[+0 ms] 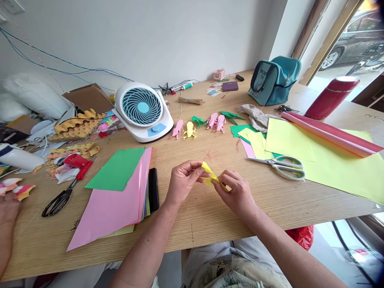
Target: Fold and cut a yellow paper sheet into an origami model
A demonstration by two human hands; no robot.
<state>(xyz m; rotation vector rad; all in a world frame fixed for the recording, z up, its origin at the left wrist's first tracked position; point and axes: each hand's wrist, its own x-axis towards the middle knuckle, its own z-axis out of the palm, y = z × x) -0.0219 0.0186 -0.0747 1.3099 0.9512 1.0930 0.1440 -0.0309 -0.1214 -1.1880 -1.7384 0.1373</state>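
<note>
A small folded piece of yellow paper (212, 173) is held between my two hands just above the table's front part. My left hand (187, 178) pinches its upper left end between thumb and fingers. Its lower right end is gripped by my right hand (235, 188), whose fingertips press along the edge. Parts of the paper are hidden behind the fingers. Beyond my hands stand several folded paper figures: a yellow one (189, 130), pink ones (177, 129) and green ones (231, 116).
Left of me lie stacked coloured sheets (117, 212), a black phone (153, 190) and black-handled scissors (60, 200). White-handled scissors (285, 166) and yellow sheets (330, 176) lie right, near a red bottle (331, 98). A fan (144, 112) stands behind. Another person's hand (9, 208) is far left.
</note>
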